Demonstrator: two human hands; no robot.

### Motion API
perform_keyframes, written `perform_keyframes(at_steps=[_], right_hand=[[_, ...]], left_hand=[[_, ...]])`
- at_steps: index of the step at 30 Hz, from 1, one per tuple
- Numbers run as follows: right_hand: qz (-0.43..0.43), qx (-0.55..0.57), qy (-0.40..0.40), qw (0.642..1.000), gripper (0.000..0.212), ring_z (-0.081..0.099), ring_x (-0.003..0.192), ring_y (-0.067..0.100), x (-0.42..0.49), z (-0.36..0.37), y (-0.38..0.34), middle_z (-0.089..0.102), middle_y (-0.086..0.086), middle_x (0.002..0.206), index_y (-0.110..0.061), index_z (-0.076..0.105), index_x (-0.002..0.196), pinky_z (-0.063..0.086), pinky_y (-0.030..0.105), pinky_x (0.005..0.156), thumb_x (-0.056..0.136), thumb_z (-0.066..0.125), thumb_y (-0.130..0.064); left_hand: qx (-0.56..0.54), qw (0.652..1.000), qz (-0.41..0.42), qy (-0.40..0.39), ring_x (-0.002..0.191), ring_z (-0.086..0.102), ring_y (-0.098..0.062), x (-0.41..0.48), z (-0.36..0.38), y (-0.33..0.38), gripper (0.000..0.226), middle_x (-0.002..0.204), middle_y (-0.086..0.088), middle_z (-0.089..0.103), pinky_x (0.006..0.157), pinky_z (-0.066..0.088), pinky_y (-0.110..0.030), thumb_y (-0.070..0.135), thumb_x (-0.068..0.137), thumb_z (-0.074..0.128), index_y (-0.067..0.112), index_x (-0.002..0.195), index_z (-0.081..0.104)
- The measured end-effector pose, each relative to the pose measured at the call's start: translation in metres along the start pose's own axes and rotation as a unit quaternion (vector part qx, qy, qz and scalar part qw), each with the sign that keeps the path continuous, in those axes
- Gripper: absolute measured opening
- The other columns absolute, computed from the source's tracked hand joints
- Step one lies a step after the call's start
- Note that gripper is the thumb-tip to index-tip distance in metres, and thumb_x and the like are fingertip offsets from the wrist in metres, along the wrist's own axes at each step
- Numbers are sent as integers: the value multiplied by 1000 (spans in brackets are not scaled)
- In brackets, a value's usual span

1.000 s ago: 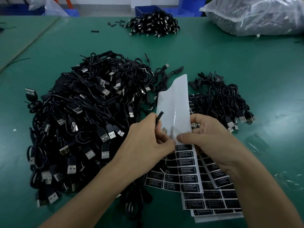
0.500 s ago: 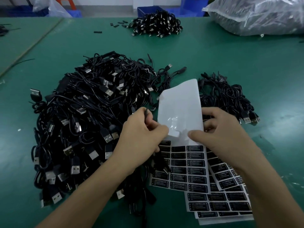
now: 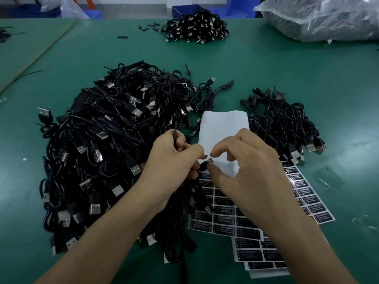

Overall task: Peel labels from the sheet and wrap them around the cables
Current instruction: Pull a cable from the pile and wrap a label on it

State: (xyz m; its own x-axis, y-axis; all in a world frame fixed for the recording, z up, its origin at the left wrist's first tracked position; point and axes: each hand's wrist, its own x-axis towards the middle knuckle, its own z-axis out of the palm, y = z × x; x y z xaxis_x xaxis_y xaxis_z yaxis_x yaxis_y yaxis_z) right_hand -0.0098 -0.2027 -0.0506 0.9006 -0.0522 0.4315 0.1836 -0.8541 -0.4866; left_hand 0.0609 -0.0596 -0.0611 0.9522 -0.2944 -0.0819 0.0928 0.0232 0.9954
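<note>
My left hand point(image 3: 174, 160) grips a thin black cable point(image 3: 176, 128) whose end sticks up above the knuckles. My right hand point(image 3: 244, 171) pinches a small peeled label point(image 3: 210, 161) between thumb and forefinger, right beside the left fingertips. Under both hands lies a label sheet point(image 3: 222, 222) of black "LED CONTROLLER" stickers, its upper part bare white backing point(image 3: 223, 126). More label sheets point(image 3: 307, 203) fan out beneath it to the right. A big heap of black USB cables point(image 3: 106, 144) fills the left side.
A smaller pile of cables point(image 3: 285, 124) lies right of the sheet, another cable pile point(image 3: 196, 27) at the far edge. A clear plastic bag point(image 3: 320, 17) sits at the back right. The green table point(image 3: 307, 74) carries scraps of clear film point(image 3: 328, 179) near my right wrist.
The raised white backing has dropped flat onto the table. My right hand let go of the sheet and now pinches a peeled label, brought up against the cable in my left hand.
</note>
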Motion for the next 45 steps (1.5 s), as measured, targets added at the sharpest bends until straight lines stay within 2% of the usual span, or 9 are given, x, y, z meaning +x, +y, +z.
perform_keyframes(at_steps=[15, 20, 22, 26, 28, 31, 36, 42, 45], right_hand=[[22, -25, 45, 998, 8, 43, 66, 8, 0, 6, -3, 44, -9, 72, -19, 71, 82, 36, 24, 51, 82, 78, -15], [98, 61, 49, 992, 13, 46, 58, 6, 2, 4, 3, 48, -13, 65, -29, 70, 75, 34, 14, 54, 82, 78, -21], [179, 215, 53, 959, 13, 43, 51, 4, 5, 0, 6, 50, -13, 58, -26, 73, 71, 36, 14, 50, 80, 79, -21], [322, 507, 21, 800, 7, 33, 48, 5, 12, -7, 6, 47, -4, 58, -21, 75, 63, 28, 15, 39, 64, 82, -20], [360, 575, -2, 735, 10, 34, 48, 5, 14, -8, 4, 43, -5, 58, -21, 71, 54, 23, 15, 37, 60, 78, -24], [398, 614, -24, 682, 16, 37, 48, 4, 15, -8, 2, 42, -7, 60, -22, 67, 49, 22, 15, 37, 62, 76, -22], [409, 614, -34, 674, 11, 55, 59, 3, 15, -6, -2, 61, -8, 67, -23, 75, 58, 31, 14, 39, 49, 81, -27], [386, 620, -58, 680, 28, 65, 75, 8, 13, -5, -3, 73, 4, 93, -16, 74, 80, 31, 14, 40, 55, 80, -27], [385, 621, -62, 680, 14, 65, 69, 9, 13, -4, -3, 73, 4, 82, -17, 73, 73, 34, 14, 40, 61, 77, -24]], left_hand=[[-13, 1000, -11, -3, 50, 52, -11, 0, 0, 1, 40, 53, 6, 50, 46, 45, -21, 0, 81, 69, 19, 75, 35], [-37, 999, -32, 1, 49, 53, -10, -1, 2, 4, 27, 62, 0, 62, 43, 44, -23, 36, 79, 60, 11, 80, 48], [-55, 997, -52, 4, 46, 50, -11, -1, 2, 6, 23, 58, -1, 60, 41, 42, -25, 39, 78, 47, 17, 73, 48], [-11, 999, -34, -2, 50, 50, -11, -4, 1, 4, 38, 60, 1, 60, 43, 42, -23, 19, 94, 39, 23, 61, 56], [21, 999, -8, -25, 54, 53, -9, -6, 2, 3, 38, 63, 4, 62, 48, 46, -21, 11, 101, 43, 22, 70, 63], [48, 997, 28, -59, 61, 60, -5, -8, 5, 0, 28, 68, 8, 65, 56, 51, -19, 11, 104, 49, 22, 91, 71], [102, 989, 69, -78, 58, 54, 0, -8, 4, -2, 32, 59, 14, 56, 57, 48, -15, 25, 102, 56, 40, 81, 75], [35, 997, 44, -51, 59, 67, -9, -8, 3, -2, 6, 68, 0, 72, 55, 54, -19, 15, 88, 74, 19, 92, 72], [9, 999, 28, -44, 60, 71, -16, -8, 2, -2, 27, 71, -10, 74, 55, 56, -22, 21, 77, 81, 6, 94, 66]])
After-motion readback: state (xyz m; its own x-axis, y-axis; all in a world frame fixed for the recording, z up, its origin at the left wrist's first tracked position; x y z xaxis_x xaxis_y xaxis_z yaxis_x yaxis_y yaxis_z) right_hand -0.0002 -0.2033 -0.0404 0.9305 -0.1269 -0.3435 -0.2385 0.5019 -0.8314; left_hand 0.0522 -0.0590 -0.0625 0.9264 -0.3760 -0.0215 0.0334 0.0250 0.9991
